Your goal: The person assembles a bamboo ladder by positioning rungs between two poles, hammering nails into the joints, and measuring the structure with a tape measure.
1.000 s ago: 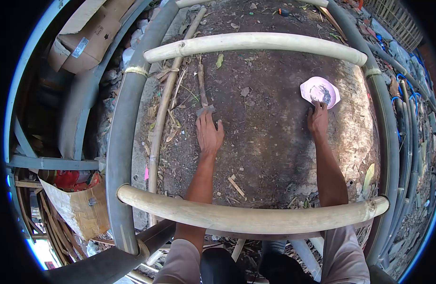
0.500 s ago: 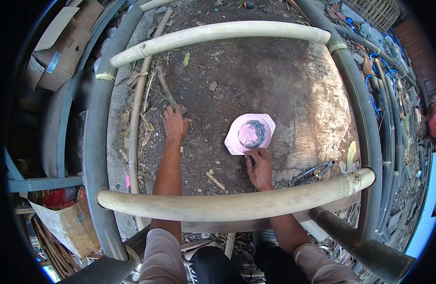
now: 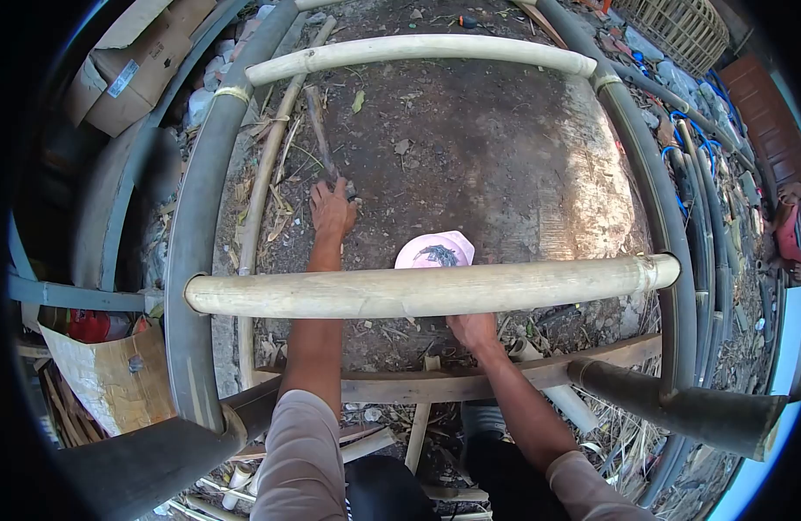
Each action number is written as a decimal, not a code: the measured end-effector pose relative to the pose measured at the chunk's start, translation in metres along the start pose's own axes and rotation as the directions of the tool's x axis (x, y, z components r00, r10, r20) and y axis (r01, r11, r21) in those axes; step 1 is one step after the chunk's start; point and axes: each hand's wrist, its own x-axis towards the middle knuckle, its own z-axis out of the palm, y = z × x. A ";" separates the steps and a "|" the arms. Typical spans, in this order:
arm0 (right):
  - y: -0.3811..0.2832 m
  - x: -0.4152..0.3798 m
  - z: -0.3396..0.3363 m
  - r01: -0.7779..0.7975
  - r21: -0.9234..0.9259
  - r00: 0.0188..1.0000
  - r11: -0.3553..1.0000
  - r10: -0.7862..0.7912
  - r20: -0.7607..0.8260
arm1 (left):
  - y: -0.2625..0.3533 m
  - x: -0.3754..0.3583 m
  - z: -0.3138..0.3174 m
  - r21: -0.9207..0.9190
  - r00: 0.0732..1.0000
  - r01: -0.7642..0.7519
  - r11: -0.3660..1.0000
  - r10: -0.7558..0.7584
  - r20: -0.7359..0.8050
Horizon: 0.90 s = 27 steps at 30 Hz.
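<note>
My left hand [image 3: 333, 213] is down on the dirt, its fingers closed around a hammer [image 3: 320, 130] close to the head; the wooden handle points away from me. The near bamboo rung [image 3: 435, 291] passes in front of my right hand [image 3: 474, 330] and hides its fingertips. Just beyond that rung is a pink plastic bowl [image 3: 407, 257] with a heap of thin grey nails [image 3: 440, 254] in it. Its near half is covered by the rung. My right hand reaches under the rung to the bowl's near side.
Dark bamboo poles [image 3: 195, 243] and pale rungs [image 3: 418, 54] form a ladder-like frame around my arms. A cardboard box [image 3: 140, 74] stands at the left, a woven basket [image 3: 678, 30] at the far right. Another person [image 3: 793, 226] is at the right edge.
The view has shifted, so the near rung appears higher and hides part of the bowl. The bowl and my right hand have come left and closer together. My left hand stays at the hammer.
</note>
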 end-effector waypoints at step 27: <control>-0.002 0.037 0.004 0.066 -0.181 0.997 0.981 -0.072 -0.027 | 0.019 -0.133 0.012 -0.521 0.977 -0.171 0.836 0.074 -0.202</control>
